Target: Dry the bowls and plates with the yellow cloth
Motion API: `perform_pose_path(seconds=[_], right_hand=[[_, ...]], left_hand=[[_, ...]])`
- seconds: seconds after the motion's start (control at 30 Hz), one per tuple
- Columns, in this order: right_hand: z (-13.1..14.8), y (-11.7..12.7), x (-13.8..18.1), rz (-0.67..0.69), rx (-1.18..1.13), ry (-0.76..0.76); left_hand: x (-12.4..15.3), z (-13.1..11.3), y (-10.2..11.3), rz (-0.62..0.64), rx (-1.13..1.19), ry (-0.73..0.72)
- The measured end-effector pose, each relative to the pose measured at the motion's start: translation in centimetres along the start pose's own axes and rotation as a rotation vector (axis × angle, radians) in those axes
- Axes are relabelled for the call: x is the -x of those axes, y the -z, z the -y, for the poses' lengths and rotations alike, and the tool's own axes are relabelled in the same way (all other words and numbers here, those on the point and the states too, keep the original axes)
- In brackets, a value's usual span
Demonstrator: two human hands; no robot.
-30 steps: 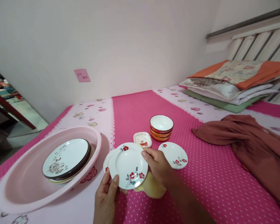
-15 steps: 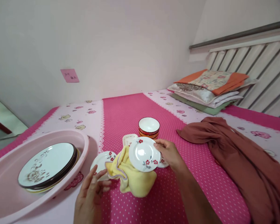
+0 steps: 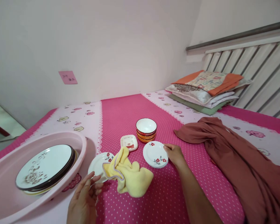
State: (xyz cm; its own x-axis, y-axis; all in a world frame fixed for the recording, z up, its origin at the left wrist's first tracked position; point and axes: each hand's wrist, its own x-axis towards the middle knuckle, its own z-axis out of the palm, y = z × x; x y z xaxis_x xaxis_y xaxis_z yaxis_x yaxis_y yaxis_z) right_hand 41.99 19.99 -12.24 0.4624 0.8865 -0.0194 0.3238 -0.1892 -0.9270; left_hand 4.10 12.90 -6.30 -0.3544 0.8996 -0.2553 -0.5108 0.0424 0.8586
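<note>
My right hand [image 3: 174, 154] pinches the right rim of a small white plate [image 3: 155, 154] with red flowers, which lies over another plate whose edge shows beneath it. My left hand [image 3: 85, 194] has its fingers apart and holds nothing. Just beyond its fingertips is another white flowered plate [image 3: 98, 165], partly covered by a crumpled yellow cloth [image 3: 136, 180]. Behind the cloth sits a small squarish dish [image 3: 129, 142] with a red picture. A stack of several orange bowls [image 3: 146, 129], white inside, stands behind the plate in my right hand.
At the left, a large pink basin [image 3: 81, 152] holds stacked big plates [image 3: 45, 165] with dark rims. Reddish-brown clothing [image 3: 226, 161] lies on the right of the pink bedspread [image 3: 121, 115]. Folded cushions and cloths [image 3: 207, 87] are piled at the back right by white railings [image 3: 252, 67].
The plate in my right hand has moved right and down, from over the yellow cloth onto the other plate. My left hand has shifted slightly left, still with its fingers apart.
</note>
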Motion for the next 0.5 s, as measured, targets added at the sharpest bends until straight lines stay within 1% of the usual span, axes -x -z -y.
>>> perform_pose_path(seconds=[0.17,0.33,0.4,0.5], right_hand=[[-0.2,0.1,0.1,-0.042,0.137,0.027],[0.1,-0.3,0.7,-0.121,0.235,0.064],[0.5,-0.3,1.1,-0.154,0.246,0.075],[1.9,0.1,1.8,-0.234,0.241,0.095]], left_hand=[[-0.2,-0.2,0.5,-0.014,0.012,0.007],[-0.8,-0.2,0.9,-0.054,0.008,-0.005],[-1.1,-0.2,1.2,-0.112,0.03,-0.024],[-1.4,-0.1,1.6,-0.248,0.04,-0.057]])
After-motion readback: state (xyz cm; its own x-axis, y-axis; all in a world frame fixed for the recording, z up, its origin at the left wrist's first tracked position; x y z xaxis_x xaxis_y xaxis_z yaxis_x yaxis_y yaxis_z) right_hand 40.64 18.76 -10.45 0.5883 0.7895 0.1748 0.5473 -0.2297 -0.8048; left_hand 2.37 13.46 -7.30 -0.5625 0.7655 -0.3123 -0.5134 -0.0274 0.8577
